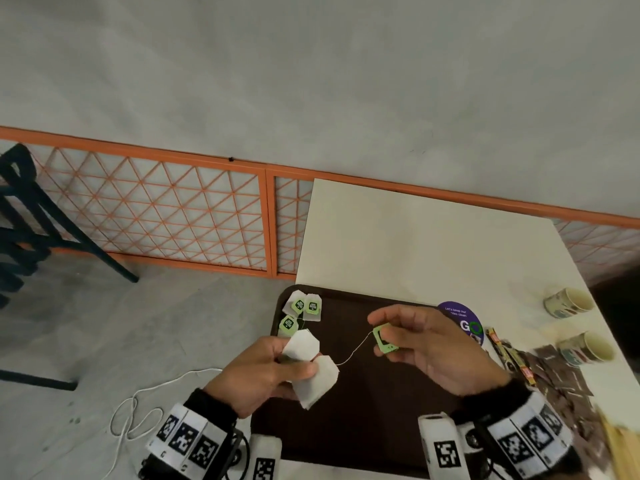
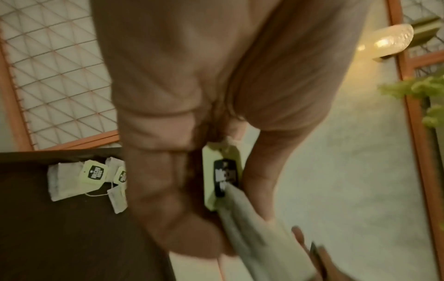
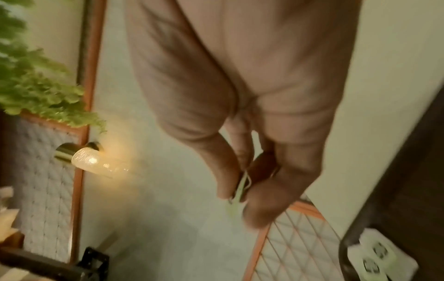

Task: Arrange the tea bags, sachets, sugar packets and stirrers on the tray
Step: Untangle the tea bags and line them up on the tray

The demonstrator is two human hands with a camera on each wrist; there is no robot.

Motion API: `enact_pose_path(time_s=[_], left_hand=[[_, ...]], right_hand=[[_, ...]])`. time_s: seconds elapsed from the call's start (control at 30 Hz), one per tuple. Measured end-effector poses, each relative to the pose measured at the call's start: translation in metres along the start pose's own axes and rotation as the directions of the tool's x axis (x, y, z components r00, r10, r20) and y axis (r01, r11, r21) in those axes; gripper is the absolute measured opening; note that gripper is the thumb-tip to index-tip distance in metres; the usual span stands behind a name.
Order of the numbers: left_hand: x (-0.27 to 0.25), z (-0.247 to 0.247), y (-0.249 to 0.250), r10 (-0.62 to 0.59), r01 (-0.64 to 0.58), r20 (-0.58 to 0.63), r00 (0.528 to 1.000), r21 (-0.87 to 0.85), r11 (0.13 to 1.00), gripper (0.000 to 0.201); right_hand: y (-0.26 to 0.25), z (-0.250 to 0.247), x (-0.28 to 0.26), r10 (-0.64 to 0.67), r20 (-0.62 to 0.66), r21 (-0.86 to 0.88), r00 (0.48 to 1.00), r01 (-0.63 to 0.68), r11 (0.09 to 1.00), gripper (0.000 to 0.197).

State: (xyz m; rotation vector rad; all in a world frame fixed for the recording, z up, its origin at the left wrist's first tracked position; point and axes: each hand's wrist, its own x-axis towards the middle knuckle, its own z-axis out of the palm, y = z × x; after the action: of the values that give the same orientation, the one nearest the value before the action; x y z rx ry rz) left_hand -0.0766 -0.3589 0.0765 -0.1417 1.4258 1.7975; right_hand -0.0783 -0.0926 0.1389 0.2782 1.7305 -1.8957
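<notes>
A dark brown tray (image 1: 374, 403) lies at the near edge of a cream table. Three tea bags with green tags (image 1: 302, 308) lie in its far left corner, also visible in the left wrist view as tea bags (image 2: 72, 180). My left hand (image 1: 266, 368) grips two white tea bags (image 1: 313, 367) above the tray's left side; one green tag (image 2: 222, 176) is tucked in that hand. My right hand (image 1: 408, 337) pinches another green tag (image 1: 384, 339), with its string running taut to the lower tea bag. The right wrist view shows that tag (image 3: 241, 187) between thumb and fingers.
Dark brown sachets (image 1: 557, 372) and thin stick packets (image 1: 509, 355) lie on the table right of the tray, with pale stirrers (image 1: 620, 445) at the near right. Two paper cups (image 1: 568, 301) (image 1: 588, 348) stand farther right. A purple round sticker (image 1: 464, 320) sits beside the tray.
</notes>
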Motion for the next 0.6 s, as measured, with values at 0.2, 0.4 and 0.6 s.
enact_pose_path(time_s=[0.2, 0.4, 0.6], left_hand=[[0.014, 0.024, -0.028, 0.001, -0.016, -0.454, 0.891, -0.029, 0.999, 0.025], [0.006, 0.022, -0.042, -0.028, -0.039, -0.369, 0.929, -0.173, 0.984, 0.019], [0.008, 0.012, -0.052, 0.048, -0.095, -0.383, 0.922, -0.105, 0.990, 0.019]], right_hand=[[0.053, 0.040, 0.010, 0.026, -0.161, 0.012, 0.987, -0.024, 1.000, 0.010], [0.077, 0.068, 0.028, -0.029, -0.197, -0.173, 0.980, -0.006, 0.985, 0.008], [0.092, 0.074, 0.036, 0.098, -0.191, 0.004, 0.977, -0.099, 0.995, 0.022]])
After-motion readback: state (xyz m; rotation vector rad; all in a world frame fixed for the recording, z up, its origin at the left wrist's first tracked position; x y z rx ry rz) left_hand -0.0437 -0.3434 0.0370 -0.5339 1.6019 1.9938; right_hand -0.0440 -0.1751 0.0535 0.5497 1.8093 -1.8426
